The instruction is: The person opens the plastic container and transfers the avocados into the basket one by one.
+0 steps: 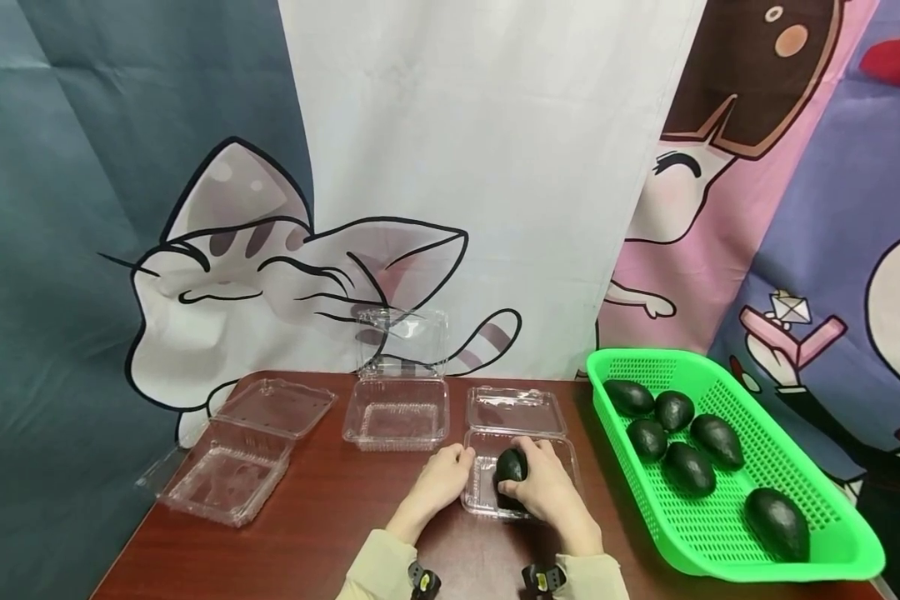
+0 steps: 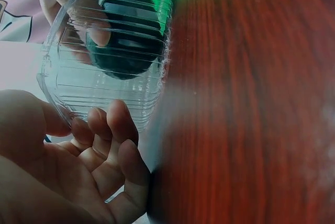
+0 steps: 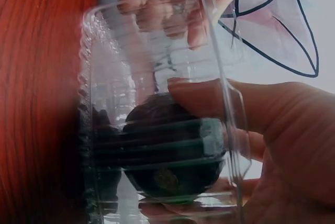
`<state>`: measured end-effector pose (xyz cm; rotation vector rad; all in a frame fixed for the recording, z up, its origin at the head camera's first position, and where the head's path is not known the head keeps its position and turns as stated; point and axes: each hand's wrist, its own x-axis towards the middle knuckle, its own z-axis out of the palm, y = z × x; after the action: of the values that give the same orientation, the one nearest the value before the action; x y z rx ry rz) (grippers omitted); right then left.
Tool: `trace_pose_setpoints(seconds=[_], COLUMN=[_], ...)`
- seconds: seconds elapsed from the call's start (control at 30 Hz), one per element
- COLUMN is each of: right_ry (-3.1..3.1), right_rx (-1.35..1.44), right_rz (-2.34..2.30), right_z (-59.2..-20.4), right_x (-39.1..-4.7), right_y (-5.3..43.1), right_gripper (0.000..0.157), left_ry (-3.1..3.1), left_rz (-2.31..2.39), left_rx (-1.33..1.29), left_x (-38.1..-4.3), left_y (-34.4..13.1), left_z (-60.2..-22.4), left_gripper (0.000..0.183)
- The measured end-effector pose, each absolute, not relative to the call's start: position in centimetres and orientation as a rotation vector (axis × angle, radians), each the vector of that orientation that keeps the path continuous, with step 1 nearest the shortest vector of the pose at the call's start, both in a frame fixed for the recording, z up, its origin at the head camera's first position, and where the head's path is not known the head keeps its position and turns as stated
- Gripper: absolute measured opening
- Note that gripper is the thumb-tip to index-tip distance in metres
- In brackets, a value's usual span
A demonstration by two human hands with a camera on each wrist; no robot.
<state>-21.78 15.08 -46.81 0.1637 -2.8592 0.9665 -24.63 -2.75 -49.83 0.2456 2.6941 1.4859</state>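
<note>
My right hand (image 1: pixel 543 487) grips a dark avocado (image 1: pixel 512 464) inside an open clear plastic clamshell container (image 1: pixel 482 500). In the right wrist view, the thumb lies along one side of the avocado (image 3: pixel 172 150), seen through the container's ribbed wall, with fingers around the far side. My left hand (image 1: pixel 444 477) holds the left rim of the same container. The left wrist view shows its thumb at the rim and its curled fingers (image 2: pixel 119 119) against the side wall. The container's lid (image 1: pixel 516 412) lies folded back behind the base.
A green basket (image 1: pixel 727 575) with several avocados (image 1: pixel 690 469) stands on the right. Two more open clear containers are on the table: one (image 1: pixel 396 412) at the back middle with its lid upright, another (image 1: pixel 228 483) at the left. A printed curtain (image 1: pixel 480 167) hangs behind the table.
</note>
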Motion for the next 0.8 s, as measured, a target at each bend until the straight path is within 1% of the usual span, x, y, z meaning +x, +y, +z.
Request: trace_pose_setpoints(seconds=[0.37,0.8], right_ry=[-2.842,-2.838], right_rx=[0.215,0.229], right_rz=[0.994,0.966], right_z=[-47.4,-46.2], right_x=[-21.9,-21.5], right_y=[14.9,15.7], right_gripper=[0.062,0.061], left_ry=[2.688,2.710], left_rz=[1.495,1.469], left_rx=[0.250,0.239], left_x=[-24.6,-24.7], left_y=[-2.8,-2.8], left_z=[-49.7,-49.6], left_gripper=[0.035,0.037])
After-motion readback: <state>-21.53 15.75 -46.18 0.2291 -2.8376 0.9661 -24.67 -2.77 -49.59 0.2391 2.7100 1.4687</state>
